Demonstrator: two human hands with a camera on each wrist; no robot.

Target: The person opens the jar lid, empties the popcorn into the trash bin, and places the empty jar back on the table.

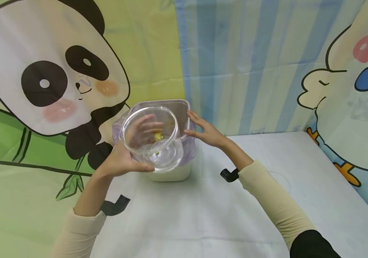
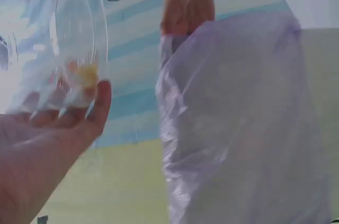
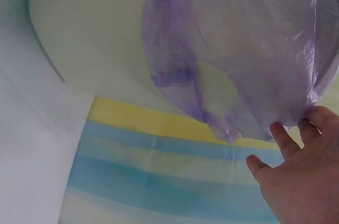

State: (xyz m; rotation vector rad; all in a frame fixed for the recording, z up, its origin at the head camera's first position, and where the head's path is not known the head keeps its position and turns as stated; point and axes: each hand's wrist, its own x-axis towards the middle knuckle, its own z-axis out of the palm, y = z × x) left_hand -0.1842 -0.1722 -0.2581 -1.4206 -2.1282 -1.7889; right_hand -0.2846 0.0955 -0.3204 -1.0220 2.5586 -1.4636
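My left hand [image 1: 119, 157] grips a clear round bowl [image 1: 171, 157] by its side, fingers along the far side and thumb near the base. The bowl is tilted over the bin, and a small yellow scrap [image 1: 158, 136] shows in it. Below and behind stands a pale bin [image 1: 174, 176] lined with a thin purple plastic bag [image 3: 238, 49] folded over its rim. At the bin's right rim, the fingertips of my right hand [image 1: 208, 132] touch the bag's edge, the fingers loosely extended and the thumb apart. The bowl hides much of the bin's opening.
The bin stands on a white-covered table [image 1: 203, 215], near the back edge. Close behind hangs a cloth backdrop [image 1: 251, 71] with a printed panda and a duck-like figure. Dark straps [image 1: 116, 206] stick out by both wrists.
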